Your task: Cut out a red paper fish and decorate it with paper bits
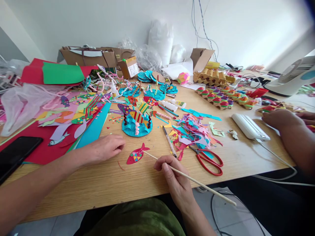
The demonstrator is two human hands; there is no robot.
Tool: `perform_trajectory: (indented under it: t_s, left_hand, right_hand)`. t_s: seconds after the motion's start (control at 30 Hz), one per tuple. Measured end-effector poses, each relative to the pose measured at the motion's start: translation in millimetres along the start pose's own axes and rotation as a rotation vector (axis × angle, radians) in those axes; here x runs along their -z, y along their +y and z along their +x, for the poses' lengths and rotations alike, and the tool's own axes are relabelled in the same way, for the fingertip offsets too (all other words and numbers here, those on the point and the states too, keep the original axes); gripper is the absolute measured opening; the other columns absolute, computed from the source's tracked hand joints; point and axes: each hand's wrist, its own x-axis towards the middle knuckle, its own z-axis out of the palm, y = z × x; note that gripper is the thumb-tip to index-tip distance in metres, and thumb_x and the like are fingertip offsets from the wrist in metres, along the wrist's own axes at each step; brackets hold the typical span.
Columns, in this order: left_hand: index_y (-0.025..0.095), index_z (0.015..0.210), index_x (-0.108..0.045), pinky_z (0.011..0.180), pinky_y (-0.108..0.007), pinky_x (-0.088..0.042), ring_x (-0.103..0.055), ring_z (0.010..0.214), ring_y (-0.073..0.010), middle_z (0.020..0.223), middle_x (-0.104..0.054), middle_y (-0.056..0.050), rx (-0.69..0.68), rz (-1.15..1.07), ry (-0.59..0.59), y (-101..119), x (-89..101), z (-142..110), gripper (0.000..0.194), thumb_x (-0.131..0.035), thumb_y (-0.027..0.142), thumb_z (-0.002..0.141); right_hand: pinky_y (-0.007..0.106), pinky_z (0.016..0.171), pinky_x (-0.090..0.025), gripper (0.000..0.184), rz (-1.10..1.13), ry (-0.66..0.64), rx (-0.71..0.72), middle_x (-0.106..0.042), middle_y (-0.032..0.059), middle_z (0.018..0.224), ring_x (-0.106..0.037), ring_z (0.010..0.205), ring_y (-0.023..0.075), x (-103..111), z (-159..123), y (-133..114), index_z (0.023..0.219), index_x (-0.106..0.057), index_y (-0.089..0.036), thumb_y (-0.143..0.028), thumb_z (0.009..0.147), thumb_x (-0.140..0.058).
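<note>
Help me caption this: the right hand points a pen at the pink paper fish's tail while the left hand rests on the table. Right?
Wrong tool: in the head view, the right hand points a thin wooden stick at the tail of the pink paper fish; the pen lies by the paper scraps. The left hand rests on the table.

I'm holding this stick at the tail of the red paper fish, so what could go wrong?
With the tip of the stick at the tail of the red paper fish, a firm push might shift the fish or loosen its triangles. The stick's far end reaches past the table edge, where a bump could jerk it. The scissors lie near your right hand, so a sideways swing might knock them.
</note>
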Motion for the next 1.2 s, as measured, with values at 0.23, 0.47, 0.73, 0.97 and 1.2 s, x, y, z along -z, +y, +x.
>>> perform_trajectory:
  t_s: [0.23, 0.47, 0.73, 0.97, 1.2]
  left_hand:
    - [0.019, 0.068, -0.049, 0.057, -0.024, -0.035, -0.051, 0.061, -0.0138, 0.066, -0.056, 0.001, 0.081, -0.122, 0.005, 5, 2.9, -1, 0.014, -0.041, 0.022, 0.079]
    - [0.018, 0.076, -0.058, 0.063, -0.022, -0.040, -0.055, 0.069, -0.0134, 0.072, -0.060, 0.002, 0.087, -0.449, -0.015, 21, 1.2, 9, 0.016, -0.047, 0.030, 0.079]
    - [0.018, 0.076, -0.060, 0.065, -0.022, -0.043, -0.059, 0.067, -0.0130, 0.069, -0.064, 0.003, 0.075, -0.558, -0.015, 36, -4.5, 18, 0.016, -0.050, 0.030, 0.078]
    - [0.019, 0.077, -0.061, 0.061, -0.020, -0.040, -0.058, 0.062, -0.0116, 0.066, -0.064, 0.005, 0.052, -0.399, 0.070, 37, -10.5, 18, 0.014, -0.048, 0.022, 0.081]
    - [0.020, 0.082, -0.062, 0.063, -0.020, -0.038, -0.059, 0.070, -0.0118, 0.076, -0.066, 0.004, -0.065, -0.266, 0.158, 37, -18.3, 15, 0.020, -0.043, 0.021, 0.087]
  right_hand:
    - [0.021, 0.065, -0.043, 0.016, -0.007, -0.010, 0.017, -0.064, -0.0010, 0.076, -0.058, 0.071, 0.0121, 0, 0, 0, 0.089, -0.060, -0.021, -0.027, 0.095, -0.046]
    - [0.021, 0.065, -0.042, 0.017, -0.036, -0.016, 0.016, -0.063, -0.0006, 0.076, -0.058, 0.070, 0.0122, 0, 1, 0, 0.087, -0.060, -0.020, -0.026, 0.095, -0.045]
    - [0.023, 0.064, -0.041, 0.019, -0.059, -0.017, 0.024, -0.062, 0.0000, 0.075, -0.057, 0.069, 0.0127, 0, 1, -1, 0.086, -0.059, -0.019, -0.026, 0.095, -0.044]
    - [0.024, 0.064, -0.042, 0.019, -0.077, -0.021, 0.025, -0.063, 0.0006, 0.075, -0.057, 0.069, 0.0133, 0, 1, -1, 0.085, -0.059, -0.019, -0.026, 0.095, -0.044]
    - [0.023, 0.064, -0.042, 0.019, -0.051, 0.028, 0.018, -0.063, 0.0004, 0.075, -0.057, 0.070, 0.0128, -1, 0, 0, 0.086, -0.059, -0.019, -0.026, 0.095, -0.044]
